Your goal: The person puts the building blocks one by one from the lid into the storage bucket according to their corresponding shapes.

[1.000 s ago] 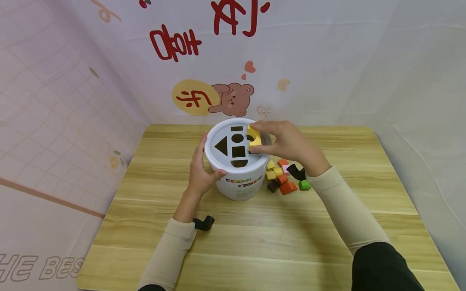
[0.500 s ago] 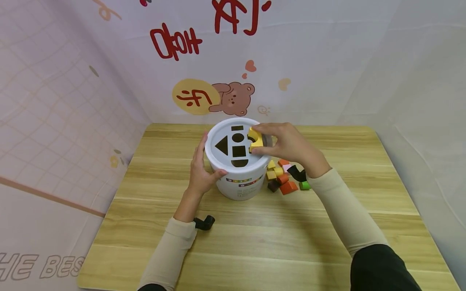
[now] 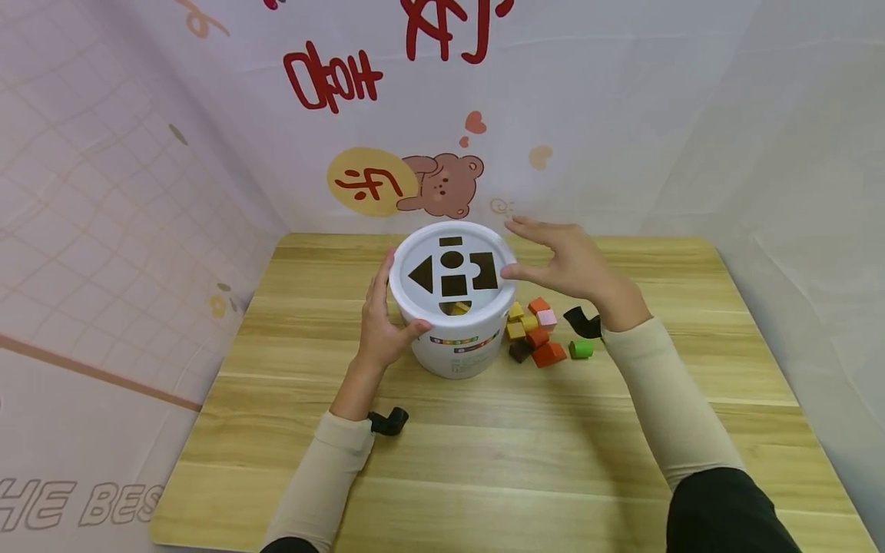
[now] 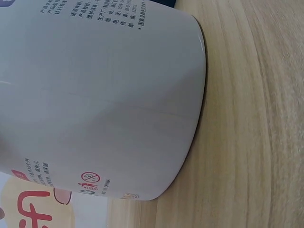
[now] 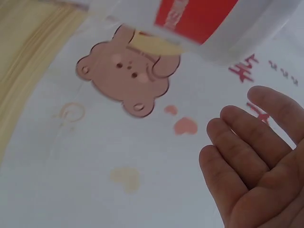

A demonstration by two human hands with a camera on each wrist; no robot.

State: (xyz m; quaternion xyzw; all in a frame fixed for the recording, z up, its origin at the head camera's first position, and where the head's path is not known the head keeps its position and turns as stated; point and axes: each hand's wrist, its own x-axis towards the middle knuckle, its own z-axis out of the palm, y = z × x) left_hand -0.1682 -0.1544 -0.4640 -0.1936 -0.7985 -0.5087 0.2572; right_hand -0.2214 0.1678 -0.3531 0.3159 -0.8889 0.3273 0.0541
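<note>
A white shape-sorting bucket (image 3: 452, 349) stands upright on the table, its lid (image 3: 422, 307) pierced by several shaped holes. Curved round the left side of the bucket is my left hand (image 3: 382, 326), with the thumb near the front rim; in the left wrist view only the bucket's printed wall (image 4: 104, 95) shows. My right hand (image 3: 574, 265) hovers at the rim's right side, fingers spread and holding nothing. Its fingers (image 5: 242, 152) look extended in the right wrist view. Something yellow (image 3: 459, 309) shows inside through the front slot of the lid.
Several small blocks lie right of the bucket, among them an orange block (image 3: 549, 354), a pink block (image 3: 546, 319), a dark brown block (image 3: 521, 351) and a green cylinder (image 3: 581, 349). A printed wall cloth (image 3: 608, 115) hangs behind the wooden table (image 3: 484, 461).
The yellow notched block that my right hand pinched at the right-hand hole is gone from the lid, and that hole is uncovered. My right hand has let go and moved right. The left hand stays.
</note>
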